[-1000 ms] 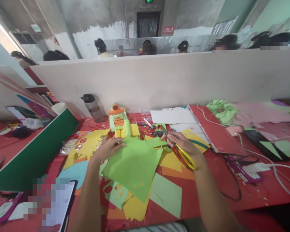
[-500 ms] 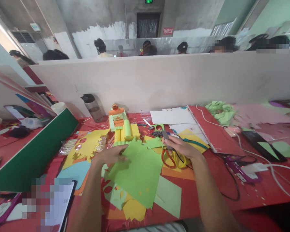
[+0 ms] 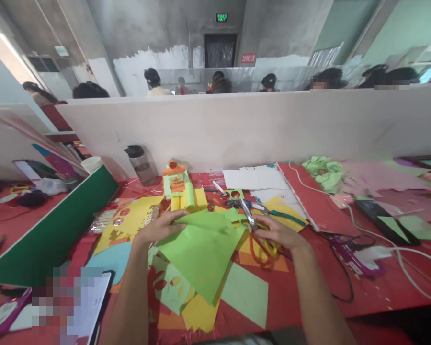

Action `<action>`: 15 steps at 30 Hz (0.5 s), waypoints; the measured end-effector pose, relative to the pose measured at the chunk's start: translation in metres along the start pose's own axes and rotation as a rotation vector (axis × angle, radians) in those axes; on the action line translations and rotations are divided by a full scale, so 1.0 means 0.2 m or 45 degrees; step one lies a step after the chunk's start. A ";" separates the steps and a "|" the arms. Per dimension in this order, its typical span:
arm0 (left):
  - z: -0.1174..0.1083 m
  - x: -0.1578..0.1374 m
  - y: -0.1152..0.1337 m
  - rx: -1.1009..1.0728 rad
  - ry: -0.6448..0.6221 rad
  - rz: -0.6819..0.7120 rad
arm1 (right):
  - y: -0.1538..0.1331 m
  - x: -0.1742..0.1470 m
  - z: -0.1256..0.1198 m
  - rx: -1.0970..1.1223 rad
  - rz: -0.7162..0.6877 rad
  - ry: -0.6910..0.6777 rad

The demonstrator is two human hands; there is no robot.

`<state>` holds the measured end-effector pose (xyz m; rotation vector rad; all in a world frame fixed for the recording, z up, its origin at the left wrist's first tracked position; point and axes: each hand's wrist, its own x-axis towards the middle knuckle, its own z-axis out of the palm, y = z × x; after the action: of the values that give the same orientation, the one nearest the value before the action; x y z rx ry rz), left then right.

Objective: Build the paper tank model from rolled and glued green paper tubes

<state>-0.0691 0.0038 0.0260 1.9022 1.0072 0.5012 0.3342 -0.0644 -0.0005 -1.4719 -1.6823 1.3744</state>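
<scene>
Red table [image 3: 283, 302] beneath, the left hand [image 3: 157, 228] pinches the edge of a green sheet [image 3: 204, 249] above paper scraps [image 3: 201, 314], the right hand [image 3: 280, 232] gripping scissors [image 3: 249, 217] beside it, and keeping the sheet taut seems wise.

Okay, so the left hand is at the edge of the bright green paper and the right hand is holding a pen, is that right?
Not quite: the right hand holds scissors, not a pen, as the head view shows. The left hand is at the bright green paper's edge.
</scene>
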 end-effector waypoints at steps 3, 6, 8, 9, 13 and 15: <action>-0.02 -0.01 -0.02 -0.057 0.098 -0.064 | -0.03 0.01 0.00 0.106 -0.119 -0.027; -0.03 -0.01 -0.03 -0.144 0.145 -0.077 | -0.05 0.02 0.03 0.131 -0.090 -0.104; -0.03 -0.01 -0.03 -0.170 0.142 -0.054 | -0.07 0.02 0.06 0.125 -0.037 -0.110; -0.03 -0.01 -0.03 -0.177 0.146 -0.054 | -0.08 0.03 0.08 0.114 -0.017 -0.096; -0.02 -0.01 -0.04 -0.182 0.180 -0.144 | -0.13 0.02 0.11 0.083 0.025 -0.078; -0.02 -0.02 -0.04 -0.203 0.171 -0.181 | -0.14 0.02 0.12 0.116 0.005 -0.088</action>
<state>-0.0778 0.0058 0.0214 1.6607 1.1459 0.6131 0.2998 -0.0656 0.0154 -1.3921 -1.6363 1.4996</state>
